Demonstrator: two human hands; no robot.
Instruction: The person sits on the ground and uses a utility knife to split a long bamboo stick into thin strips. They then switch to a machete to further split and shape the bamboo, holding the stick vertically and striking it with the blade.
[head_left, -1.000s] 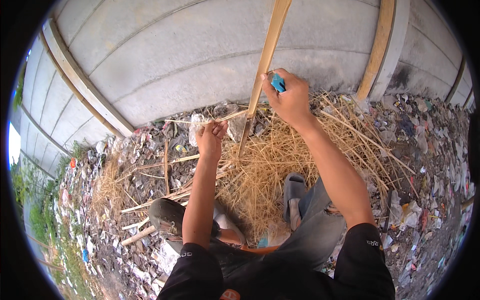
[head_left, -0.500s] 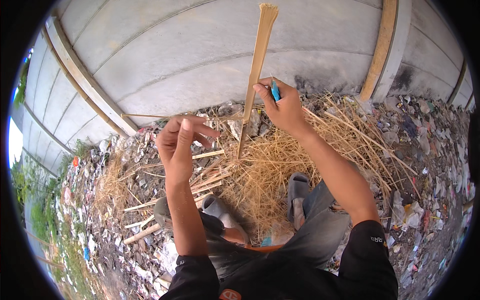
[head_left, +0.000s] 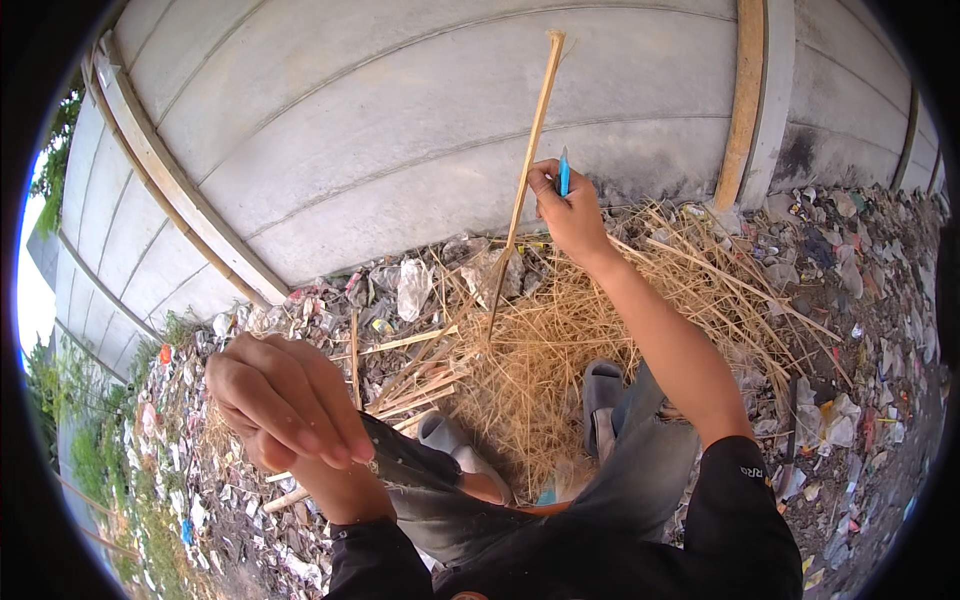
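Observation:
My right hand (head_left: 574,218) is closed around a long bamboo strip (head_left: 530,170) and a blue utility knife (head_left: 564,180). The strip stands tilted, its frayed top against the grey wall and its dark lower end reaching the straw. Upward from the fist points the knife's tip. My left hand (head_left: 290,400) hangs raised at the left, apart from the strip. Its fingers are bent down and pressed together, and whatever they may hold is hidden. Below the strip lies a pile of thin straw-coloured shavings (head_left: 540,380).
Cut bamboo pieces (head_left: 425,385) lie between my left hand and the shavings. A concrete panel wall (head_left: 400,120) with upright posts stands ahead. Plastic litter (head_left: 840,420) covers the ground on both sides. My sandalled feet (head_left: 600,395) flank the pile.
My left hand has moved left and down, away from the strip, and its spread fingers have come together. The bamboo has turned narrow side toward me in my right hand, which still holds the knife.

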